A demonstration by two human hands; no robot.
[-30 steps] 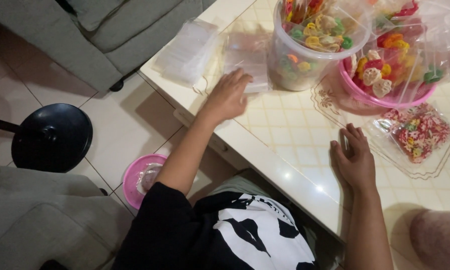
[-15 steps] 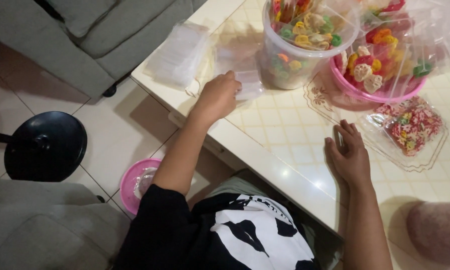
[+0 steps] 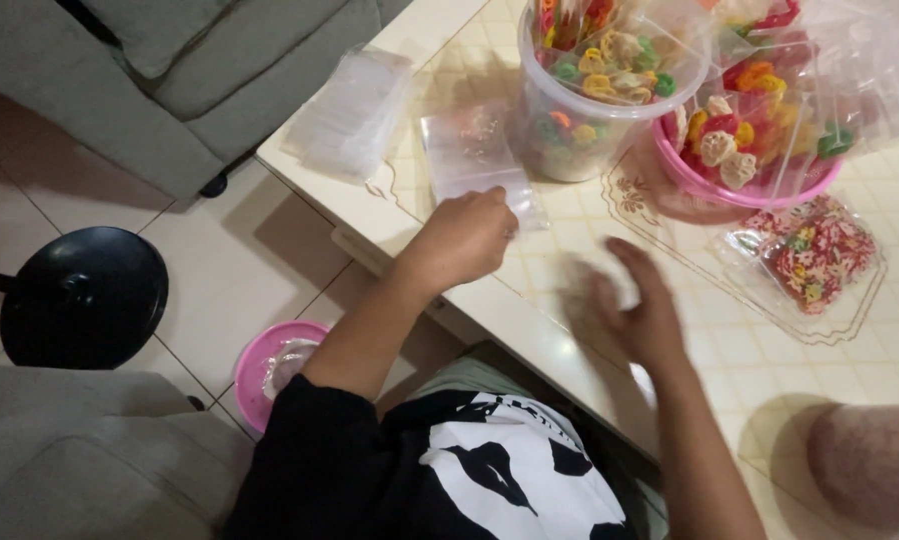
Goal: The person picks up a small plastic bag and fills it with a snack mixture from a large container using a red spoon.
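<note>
Here the left hand (image 3: 464, 240) is curled shut on the near corner of a small clear bag (image 3: 474, 160), which lies flat on the table (image 3: 529, 300) just left of the clear tub (image 3: 594, 95) of coloured crackers. The right hand (image 3: 639, 315) hangs over the tabletop to the right of it, fingers spread and empty; it is blurred, so it is in motion.

To lift one bag cleanly, the pinch should stay at that near corner, thumb above and fingertips below, so only the top sheet comes away. The plastic looks thin and slippery, and more than one bag may lie there; I cannot tell. A slight rub between thumb and finger would part any clinging layers. The open hand is best brought to the opposite edge, so the mouth can be pulled apart with both hands rather than torn.

Care is needed on the far side: the tub stands touching or almost touching the bag's far right edge, and a pink bowl (image 3: 709, 180) of crackers sits just right of the tub. A sideways tug could nudge them. A stack of spare bags (image 3: 349, 115) rests at the table's far left corner, apart from the hands, and a filled packet (image 3: 809, 260) lies to the right, near the bowl.
</note>
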